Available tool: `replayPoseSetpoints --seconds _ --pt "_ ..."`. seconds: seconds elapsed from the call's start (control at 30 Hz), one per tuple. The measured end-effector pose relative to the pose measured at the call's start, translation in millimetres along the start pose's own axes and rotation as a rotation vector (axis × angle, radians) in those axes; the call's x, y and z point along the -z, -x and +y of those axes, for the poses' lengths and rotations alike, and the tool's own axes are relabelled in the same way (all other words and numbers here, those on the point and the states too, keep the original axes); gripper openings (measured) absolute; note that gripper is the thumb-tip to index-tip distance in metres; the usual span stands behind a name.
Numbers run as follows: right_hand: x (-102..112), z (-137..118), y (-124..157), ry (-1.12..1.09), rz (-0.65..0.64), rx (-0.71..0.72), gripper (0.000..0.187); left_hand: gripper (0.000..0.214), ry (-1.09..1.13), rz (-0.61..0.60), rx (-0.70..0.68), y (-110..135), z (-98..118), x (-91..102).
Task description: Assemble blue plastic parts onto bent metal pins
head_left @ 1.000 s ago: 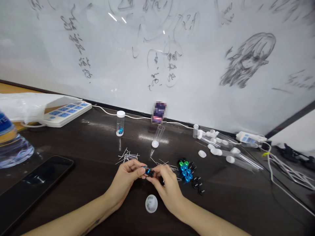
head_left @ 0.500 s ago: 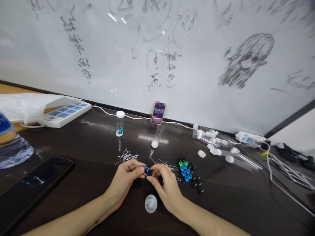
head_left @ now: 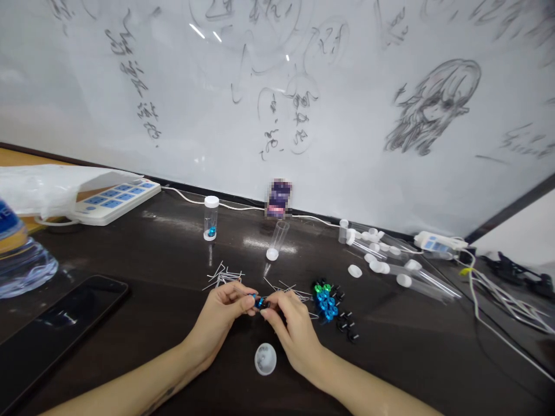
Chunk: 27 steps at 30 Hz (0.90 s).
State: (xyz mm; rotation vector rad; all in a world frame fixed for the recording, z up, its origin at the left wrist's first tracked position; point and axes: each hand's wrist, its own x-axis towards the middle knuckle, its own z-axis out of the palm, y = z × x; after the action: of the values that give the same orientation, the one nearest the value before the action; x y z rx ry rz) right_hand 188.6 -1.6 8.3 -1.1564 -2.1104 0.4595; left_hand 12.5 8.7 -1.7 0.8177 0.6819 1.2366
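Note:
My left hand (head_left: pixel 219 318) and my right hand (head_left: pixel 295 332) meet over the dark table, fingertips pinched together on a small blue and black part (head_left: pixel 259 302). A white cap (head_left: pixel 265 358) lies on the table just below the hands. A pile of blue, green and black small parts (head_left: pixel 330 306) sits right of my right hand. Thin metal pins (head_left: pixel 225 274) are scattered just beyond my left hand. An upright capped vial (head_left: pixel 210 218) with a blue piece inside stands farther back, and an open clear tube (head_left: pixel 277 239) leans near it.
A black phone (head_left: pixel 56 320) lies at the left, with a water bottle (head_left: pixel 19 254) and a white power strip (head_left: pixel 115 199) behind it. Several clear tubes and white caps (head_left: pixel 390 263) lie at the right, beside white cables (head_left: pixel 498 294). A scribbled whiteboard (head_left: pixel 277 86) backs the table.
The hands stay almost in place; my right fingers have shifted slightly on the small part. Nothing else moved.

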Motion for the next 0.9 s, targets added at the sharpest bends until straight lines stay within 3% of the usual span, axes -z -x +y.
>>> replayPoseSetpoints --seconds 0.1,0.33,0.57,0.67,0.77,0.9 --pt "-2.1 1.4 1.1 -0.011 0.046 0.006 0.006 0.007 0.005 0.003 -0.01 -0.1 0.1 -0.5" --pt "-4.0 3.5 1.1 -0.035 0.09 0.043 0.004 0.007 -0.006 -0.002 -0.011 -0.3 -1.6 0.6" --pt "1.2 -0.4 -1.4 0.001 -0.007 -0.018 0.022 0.008 -0.009 0.004 0.003 0.6 -1.5 0.6" --pt "0.4 0.6 -1.5 -0.046 -0.006 -0.022 0.005 0.009 -0.003 0.015 0.006 0.7 -1.0 -0.1" --pt "-2.3 2.7 -0.4 -0.104 0.03 -0.024 0.018 0.009 0.016 0.022 0.002 0.3 -1.3 0.0" --pt "-3.3 2.7 1.1 -0.061 0.06 -0.006 0.006 0.008 0.012 0.011 -0.007 -0.4 -1.8 0.7"
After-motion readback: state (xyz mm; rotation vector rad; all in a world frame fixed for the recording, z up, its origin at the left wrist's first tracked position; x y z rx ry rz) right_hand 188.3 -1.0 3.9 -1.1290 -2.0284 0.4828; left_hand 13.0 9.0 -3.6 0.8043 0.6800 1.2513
